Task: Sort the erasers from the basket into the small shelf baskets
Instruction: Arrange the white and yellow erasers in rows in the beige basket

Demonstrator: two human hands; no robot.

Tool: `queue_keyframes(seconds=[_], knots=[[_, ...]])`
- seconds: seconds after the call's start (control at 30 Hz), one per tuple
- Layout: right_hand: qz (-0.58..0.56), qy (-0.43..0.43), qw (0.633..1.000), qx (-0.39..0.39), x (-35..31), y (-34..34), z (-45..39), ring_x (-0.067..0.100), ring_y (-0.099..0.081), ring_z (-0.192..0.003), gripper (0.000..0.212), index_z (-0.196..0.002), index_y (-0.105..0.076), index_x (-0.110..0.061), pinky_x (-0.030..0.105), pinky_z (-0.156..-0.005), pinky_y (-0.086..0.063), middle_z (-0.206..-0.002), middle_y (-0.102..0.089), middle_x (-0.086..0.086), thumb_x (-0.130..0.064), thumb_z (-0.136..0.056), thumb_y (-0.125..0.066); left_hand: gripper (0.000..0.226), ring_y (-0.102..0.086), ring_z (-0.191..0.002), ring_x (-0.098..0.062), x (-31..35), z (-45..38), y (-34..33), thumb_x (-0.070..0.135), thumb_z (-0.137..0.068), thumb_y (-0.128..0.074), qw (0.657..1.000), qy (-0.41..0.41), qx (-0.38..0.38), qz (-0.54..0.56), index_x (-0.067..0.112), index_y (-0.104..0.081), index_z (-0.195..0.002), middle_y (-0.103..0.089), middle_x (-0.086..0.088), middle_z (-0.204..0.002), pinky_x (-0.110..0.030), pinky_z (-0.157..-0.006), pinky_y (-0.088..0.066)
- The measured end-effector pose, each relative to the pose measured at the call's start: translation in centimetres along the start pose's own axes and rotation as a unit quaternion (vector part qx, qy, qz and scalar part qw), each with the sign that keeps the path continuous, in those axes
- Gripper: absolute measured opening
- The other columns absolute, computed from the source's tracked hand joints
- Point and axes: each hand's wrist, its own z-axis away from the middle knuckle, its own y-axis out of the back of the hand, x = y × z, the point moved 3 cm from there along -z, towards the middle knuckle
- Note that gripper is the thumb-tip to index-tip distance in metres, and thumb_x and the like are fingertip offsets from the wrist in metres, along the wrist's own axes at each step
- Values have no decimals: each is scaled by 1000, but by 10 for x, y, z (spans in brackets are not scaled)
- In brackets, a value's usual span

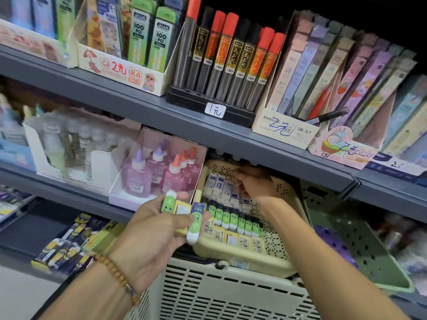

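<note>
My left hand [152, 229] grips a small bunch of erasers [188, 215] in green, white and yellow sleeves, held in front of the shelf. My right hand [253, 181] reaches into the back of the cream perforated shelf basket [275, 245], fingers bent down onto a row of white and blue erasers [221, 187]; whether it holds one is hidden. A row of green-faced erasers [235, 219] and a row of yellow-labelled ones [240, 239] stand in the front of the same basket. The large white slotted basket [219, 294] sits just below my arms.
A green perforated basket [360, 245] stands to the right of the cream one. A box of pink glue bottles [161, 172] stands to its left. The shelf edge [231, 139] overhangs closely above my right hand. Minion-print packs [67, 248] lie at lower left.
</note>
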Motion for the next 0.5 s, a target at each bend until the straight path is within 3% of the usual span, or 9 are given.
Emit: queue_keyframes(seconds=[0.13,0.23,0.33,0.4,0.5], knots=[[4,86,987,-135,-25,-8,60,0,-54,-51,17,-89,-76,-33,11,-50,-45,-64,-68,-13,-48,-84,-69,33,-73,-87,-32,-1,-1,-2,-21,-84,-50,1000,-14,6,-16,-1,-59,-109,-71,-27,-97,-35,-61,-60],[-24,146,959,-244,-38,-18,89,0,-56,-61,8,-88,-78,-24,12,-56,-43,-76,-71,-11,-29,-82,-78,29,-72,-85,-28,-2,-2,-4,-17,-85,-54,999,-24,21,-36,2,-61,-107,-73,-20,-95,-37,-69,-57],[-40,125,955,-267,-37,-17,94,2,-51,-57,7,-88,-73,-13,11,-51,-39,-73,-64,-7,-10,-83,-77,24,-72,-81,-19,-7,-2,-9,-11,-88,-56,998,-22,13,-56,6,-62,-104,-75,-10,-88,-34,-71,-56],[-88,83,952,-281,-34,-8,90,2,-53,-57,7,-89,-70,-12,14,-49,-40,-72,-66,-7,-7,-85,-73,21,-72,-88,-22,-10,-3,-12,-5,-91,-56,997,-19,11,-68,5,-59,-108,-75,-10,-95,-37,-73,-58],[-180,6,964,-198,-20,19,69,9,-59,-60,9,-96,-66,-8,19,-49,-44,-75,-70,1,-3,-88,-67,15,-74,-82,-30,-11,-3,-12,2,-94,-54,997,-6,24,-71,5,-51,-109,-75,-11,-97,-32,-60,-60]])
